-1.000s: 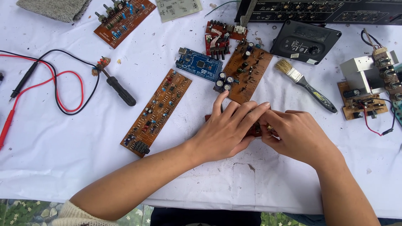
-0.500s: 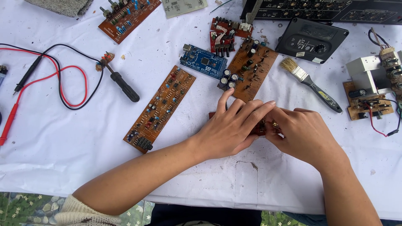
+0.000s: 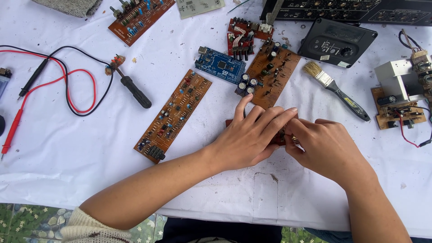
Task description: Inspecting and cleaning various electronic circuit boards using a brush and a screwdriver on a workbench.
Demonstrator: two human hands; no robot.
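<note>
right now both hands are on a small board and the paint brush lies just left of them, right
Not quite. In the head view the left hand and right hand do cover the small board, but the paint brush lies up and to the right of them, not to the left.

Your left hand (image 3: pixel 252 137) covers most of small red board (image 3: pixel 278 138); only corner and bit between fingers show. Can't tell what your right hand (image 3: pixel 326 148) pinches there, too small. Grey cloth (image 3: pixel 72 6) cut off by top edge. Long black panel (image 3: pixel 346 10) cut off at top too. Blue thing (image 3: pixel 3 81) half out at left edge.
</note>
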